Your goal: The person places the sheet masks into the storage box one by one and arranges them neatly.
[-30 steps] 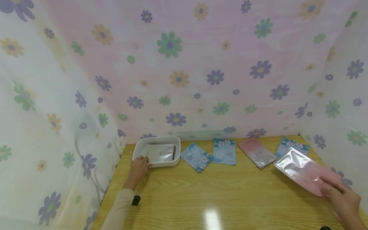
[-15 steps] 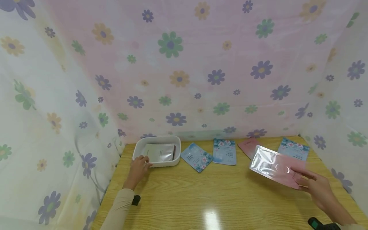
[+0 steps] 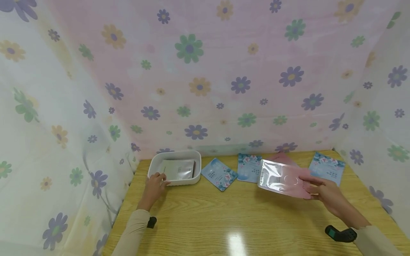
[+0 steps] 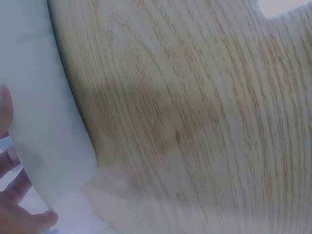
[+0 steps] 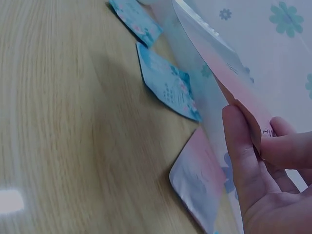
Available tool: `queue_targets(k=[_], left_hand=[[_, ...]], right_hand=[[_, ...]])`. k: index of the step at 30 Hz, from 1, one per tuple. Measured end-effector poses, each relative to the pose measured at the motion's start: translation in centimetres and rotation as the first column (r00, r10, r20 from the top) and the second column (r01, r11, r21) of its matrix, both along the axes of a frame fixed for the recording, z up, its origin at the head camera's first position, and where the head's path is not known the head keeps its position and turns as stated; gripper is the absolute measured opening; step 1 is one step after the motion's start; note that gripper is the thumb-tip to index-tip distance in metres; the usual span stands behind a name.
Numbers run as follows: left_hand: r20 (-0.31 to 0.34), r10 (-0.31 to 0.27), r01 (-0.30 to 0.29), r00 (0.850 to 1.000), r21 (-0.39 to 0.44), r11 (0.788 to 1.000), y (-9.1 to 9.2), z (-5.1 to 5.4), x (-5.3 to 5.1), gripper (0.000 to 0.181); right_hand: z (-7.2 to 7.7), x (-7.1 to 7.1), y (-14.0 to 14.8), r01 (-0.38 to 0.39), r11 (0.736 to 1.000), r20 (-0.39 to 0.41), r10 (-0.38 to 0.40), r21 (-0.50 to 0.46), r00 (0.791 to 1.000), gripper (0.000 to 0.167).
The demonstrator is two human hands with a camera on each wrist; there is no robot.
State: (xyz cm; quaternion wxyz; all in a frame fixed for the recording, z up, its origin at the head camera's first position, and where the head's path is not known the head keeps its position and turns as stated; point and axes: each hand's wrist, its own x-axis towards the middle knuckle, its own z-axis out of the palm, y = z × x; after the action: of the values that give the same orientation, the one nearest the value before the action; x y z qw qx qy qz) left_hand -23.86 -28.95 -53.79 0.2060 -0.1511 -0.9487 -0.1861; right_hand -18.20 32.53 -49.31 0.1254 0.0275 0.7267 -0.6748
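My right hand [image 3: 330,197] pinches a pink and silver sachet [image 3: 282,179] by its pink end, thumb on one face and fingers on the other. It is held above the table, its silver end pointing left. In the right wrist view the same sachet [image 5: 234,80] appears nearly edge-on. My left hand [image 3: 154,186] grips the near rim of a white plastic bin [image 3: 183,182] at the left. Inside that bin lies a pale sachet [image 3: 176,170], with a darker edge showing beside it. The left wrist view shows fingertips [image 4: 46,220] at the bin's rim.
Blue floral sachets [image 3: 219,174] lie along the table's back edge, one being at the far right [image 3: 328,167]. A second pink sachet [image 3: 282,158] lies partly behind the held one. Flowered curtains [image 3: 198,71] enclose the wooden table [image 3: 205,220] on several sides.
My right hand has carried the pink and silver sachet leftward from the table's right side, past the lying pink sachet. My left hand has stayed on the bin's rim.
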Motion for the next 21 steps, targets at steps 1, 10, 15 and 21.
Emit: queue_targets(k=[1, 10, 15, 21], left_hand=[[-0.001, 0.001, -0.001, 1.000, -0.003, 1.000, 0.0, 0.0, 0.0, 0.021], [-0.017, -0.009, 0.009, 1.000, 0.008, 1.000, 0.1, 0.1, -0.1, 0.020], [-0.034, 0.001, -0.001, 0.999, 0.005, 1.000, -0.1, 0.0, -0.3, 0.021], [-0.013, 0.008, -0.008, 1.000, 0.004, 1.000, -0.1, -0.3, -0.1, 0.021]], right_hand=[[0.1, -0.2, -0.3, -0.008, 1.000, -0.002, 0.008, 0.006, 1.000, 0.033], [0.7, -1.9, -2.7, -0.084, 0.996, -0.043, 0.085, 0.024, 0.995, 0.041], [0.7, -2.9, -4.6, -0.116, 0.993, -0.048, 0.115, -0.003, 0.992, 0.045], [0.8, -4.0, -6.6, -0.129, 0.991, -0.030, 0.128, -0.030, 0.991, 0.047]])
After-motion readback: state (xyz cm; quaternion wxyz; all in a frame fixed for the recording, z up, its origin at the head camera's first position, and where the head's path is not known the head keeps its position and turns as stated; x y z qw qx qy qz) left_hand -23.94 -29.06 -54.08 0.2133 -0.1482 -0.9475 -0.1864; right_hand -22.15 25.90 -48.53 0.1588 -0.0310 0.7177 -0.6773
